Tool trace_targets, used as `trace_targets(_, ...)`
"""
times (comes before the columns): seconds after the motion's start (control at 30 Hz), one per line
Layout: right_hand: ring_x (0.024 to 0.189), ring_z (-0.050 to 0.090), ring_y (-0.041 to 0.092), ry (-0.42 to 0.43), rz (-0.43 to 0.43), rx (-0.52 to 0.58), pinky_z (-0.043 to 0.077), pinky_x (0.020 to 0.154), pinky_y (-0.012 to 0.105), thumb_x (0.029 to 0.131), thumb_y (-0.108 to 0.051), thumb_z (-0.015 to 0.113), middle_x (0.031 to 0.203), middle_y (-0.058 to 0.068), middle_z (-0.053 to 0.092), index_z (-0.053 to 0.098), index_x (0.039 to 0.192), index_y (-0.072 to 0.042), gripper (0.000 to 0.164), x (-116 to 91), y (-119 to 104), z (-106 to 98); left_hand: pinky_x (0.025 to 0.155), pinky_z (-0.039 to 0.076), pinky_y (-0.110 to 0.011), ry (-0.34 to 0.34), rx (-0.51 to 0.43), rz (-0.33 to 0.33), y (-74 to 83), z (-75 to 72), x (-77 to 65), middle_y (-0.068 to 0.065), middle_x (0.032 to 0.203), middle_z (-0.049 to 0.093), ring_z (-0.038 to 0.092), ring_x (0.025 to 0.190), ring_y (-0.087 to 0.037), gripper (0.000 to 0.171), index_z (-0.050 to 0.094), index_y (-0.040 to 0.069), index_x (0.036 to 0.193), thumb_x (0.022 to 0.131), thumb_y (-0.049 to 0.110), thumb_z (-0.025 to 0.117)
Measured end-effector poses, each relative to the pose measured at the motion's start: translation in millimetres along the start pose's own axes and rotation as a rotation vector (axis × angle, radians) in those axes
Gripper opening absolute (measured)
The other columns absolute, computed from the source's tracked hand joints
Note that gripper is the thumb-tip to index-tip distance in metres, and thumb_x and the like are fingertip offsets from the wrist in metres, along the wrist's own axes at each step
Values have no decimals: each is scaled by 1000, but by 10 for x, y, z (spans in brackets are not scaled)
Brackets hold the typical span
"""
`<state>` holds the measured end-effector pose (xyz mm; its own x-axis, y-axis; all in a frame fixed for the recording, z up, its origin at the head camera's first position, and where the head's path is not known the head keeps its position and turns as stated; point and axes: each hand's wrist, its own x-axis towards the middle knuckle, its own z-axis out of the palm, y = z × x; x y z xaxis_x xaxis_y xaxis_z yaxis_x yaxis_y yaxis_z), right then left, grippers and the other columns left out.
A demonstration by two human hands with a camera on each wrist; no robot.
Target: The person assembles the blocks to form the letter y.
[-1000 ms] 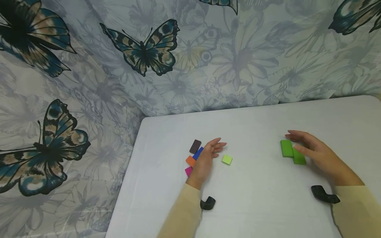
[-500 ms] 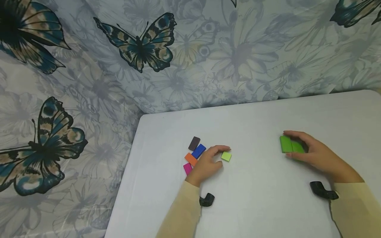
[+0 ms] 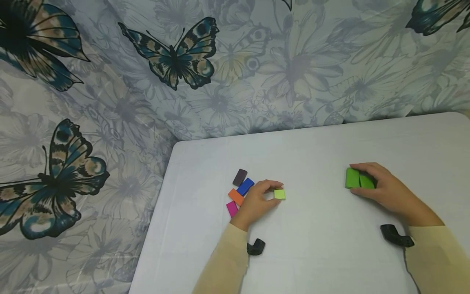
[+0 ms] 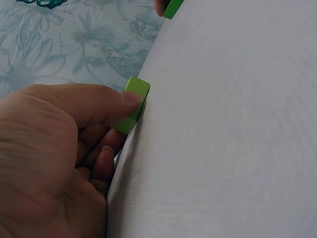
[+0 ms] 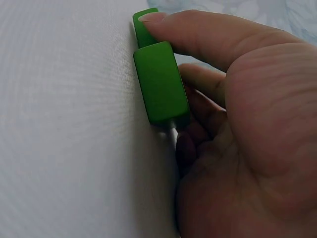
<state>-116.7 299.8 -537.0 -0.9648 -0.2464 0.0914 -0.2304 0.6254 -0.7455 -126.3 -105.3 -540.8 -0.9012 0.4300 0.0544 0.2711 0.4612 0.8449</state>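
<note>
Between thumb and fingers, my left hand [image 3: 257,203] pinches a small light green block [image 3: 280,194] near the middle of the white table. The left wrist view has the thumb pressed against the side of this light green block [image 4: 136,87]. At the right, my right hand [image 3: 391,192] grips a darker green block [image 3: 352,178], thumb on its near edge and fingers on its far edge. Beside that one, under the hand's arch, lies a second green block [image 3: 366,181]. The right wrist view puts this second green block [image 5: 161,82] nearest the palm.
Left of my left hand lie a dark brown block [image 3: 240,177], a blue block [image 3: 245,186], an orange block [image 3: 236,197] and a magenta block [image 3: 232,209], loosely grouped. The white table [image 3: 312,237] ends at a butterfly-patterned cloth [image 3: 227,73] behind and to the left.
My left hand has turned and taken hold of the light green block. My right hand has gripped the darker green block; the second green block has shifted into line beside it.
</note>
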Motion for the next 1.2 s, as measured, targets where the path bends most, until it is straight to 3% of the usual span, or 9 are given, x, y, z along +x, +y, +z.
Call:
trace_targets(0.47, 110, 48, 30, 49, -3, -46, 33, 82, 24, 91, -10, 89, 138, 25, 54, 59, 148, 3, 66, -21, 15, 8, 103, 51, -25, 29, -12, 22, -8, 25, 18, 16, 125, 71, 62, 116, -2, 38, 77, 16, 131, 95, 6, 85)
trace_targets(0.67, 111, 48, 34, 71, 7, -40, 33, 82, 23, 92, -10, 89, 138, 27, 54, 60, 147, 4, 64, -28, 28, 11, 99, 52, -26, 59, -13, 22, -24, 34, 26, 16, 122, 71, 63, 109, -3, 37, 78, 18, 128, 94, 6, 85)
trace_targets(0.9, 115, 50, 43, 85, 35, -33, 33, 86, 32, 93, -14, 88, 139, 28, 53, 60, 148, 3, 65, -23, 13, 10, 98, 52, -25, 76, -10, 14, -12, 40, 27, 14, 122, 72, 63, 108, -3, 36, 79, 17, 127, 94, 6, 86)
trace_targets(1.07, 123, 49, 47, 110, 21, -18, 31, 98, 23, 94, -12, 87, 140, 28, 52, 59, 150, 5, 65, -9, -45, -4, 98, 53, -26, 94, -28, 6, -17, 58, 26, 13, 123, 72, 64, 108, -4, 36, 79, 15, 127, 93, 5, 86)
trace_targets(1.2, 123, 48, 36, 154, -8, -9, 27, 103, 13, 92, -6, 87, 140, 24, 54, 60, 149, 5, 64, 18, -136, -3, 98, 53, -26, 115, -41, -6, -9, 68, 24, 13, 122, 72, 64, 108, -5, 36, 79, 15, 127, 93, 5, 86)
